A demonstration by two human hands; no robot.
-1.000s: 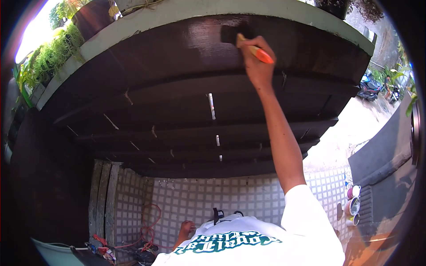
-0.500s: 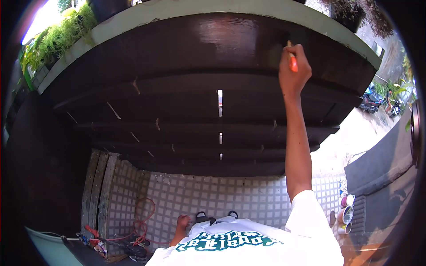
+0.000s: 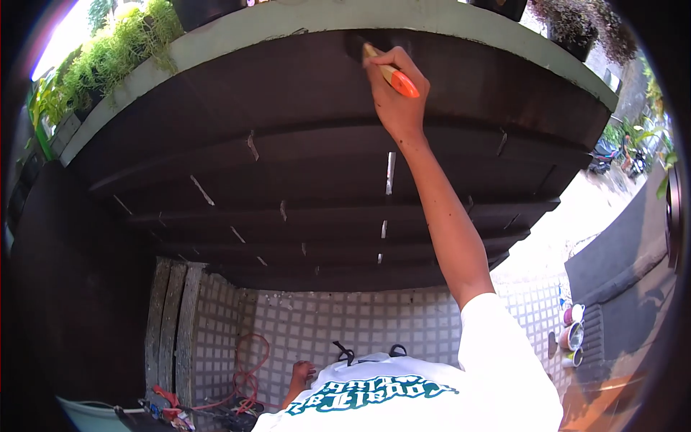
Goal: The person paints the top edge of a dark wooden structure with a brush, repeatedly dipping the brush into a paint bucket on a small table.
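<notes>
From the head camera, I see the right hand (image 3: 400, 111) raised at the end of an outstretched arm, its fingers and thumb closed round a brush (image 3: 404, 84). The brush slants, its orange butt poking out to the lower right and its pale end pointing up and left at the top of a dark panel (image 3: 237, 90), just below a pale green ledge (image 3: 432, 21). The bristles are blurred, so I can't tell exactly where they touch, but a darker patch lies round them. Below, the panel steps down in overlapping bands, with thin slits, some of them bright. The left hand (image 3: 303, 371) hangs low beside the white shirt (image 3: 497, 345), its fingers loosely curled; whether it grips anything I can't tell. Under it runs a checked floor (image 3: 317, 317), with a reddish hose (image 3: 252, 381) looped to the left of that hand, near some weathered boards (image 3: 167, 324). A few small pots (image 3: 571, 336) stand in a row over on the right. Green plants (image 3: 119, 57) crowd the ledge's left end.
</notes>
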